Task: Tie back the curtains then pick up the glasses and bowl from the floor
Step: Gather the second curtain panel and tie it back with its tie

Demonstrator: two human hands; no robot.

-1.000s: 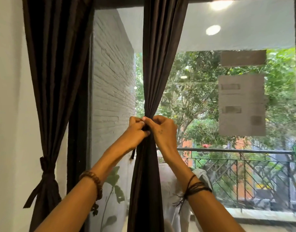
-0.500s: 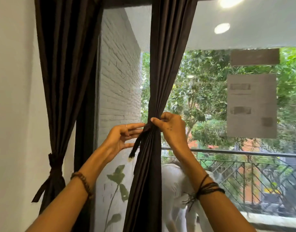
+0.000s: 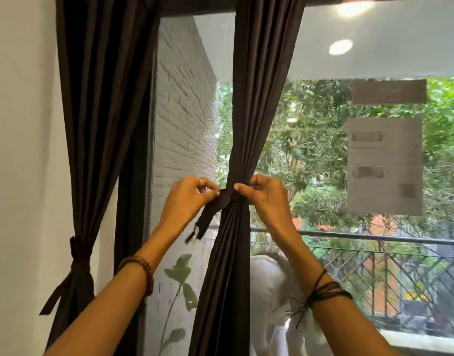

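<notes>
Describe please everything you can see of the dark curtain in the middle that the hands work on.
The middle curtain is dark brown, matte cloth in deep folds, hanging before the window. It is gathered narrow at hand height and widens above and below. A matching tie band wraps it there. The left hand pinches the band's loose ends; the right hand grips it from the other side.

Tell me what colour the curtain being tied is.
Dark brown, plain with no pattern. The curtain shows best in the head view, the only view.

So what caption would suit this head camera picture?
Both hands, left hand and right hand, pinch a tie band around the middle curtain; the left curtain is already tied.
</notes>
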